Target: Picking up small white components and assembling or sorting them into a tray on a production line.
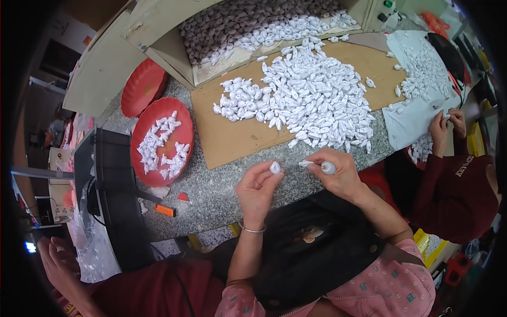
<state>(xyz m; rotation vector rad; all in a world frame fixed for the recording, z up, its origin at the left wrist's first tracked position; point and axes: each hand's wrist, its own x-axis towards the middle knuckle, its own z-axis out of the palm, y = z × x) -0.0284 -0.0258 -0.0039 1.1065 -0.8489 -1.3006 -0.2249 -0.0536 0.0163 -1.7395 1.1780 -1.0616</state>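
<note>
Above the near edge of the counter, my left hand [255,191] pinches a small white ring-ended piece [275,167] between thumb and fingertips. My right hand [340,178], just to the right, is closed too. At its fingertips is another small white piece [304,163], and a small whitish bottle [328,167] with a rounded end pokes out between its fingers. The two hands are apart. Beyond them, a large heap of small white pieces [322,95] lies on a brown cardboard sheet [222,145], with a smaller cluster of rounder white pieces [243,98] at its left.
A red scalloped bowl [136,164] holds several white figures, with a second red bowl [138,87] behind it. An orange box cutter [165,211] lies near a black bin [113,179]. A wooden compartment [163,61] full of white pieces stands behind. Co-workers' hands [448,124] show at right and lower left.
</note>
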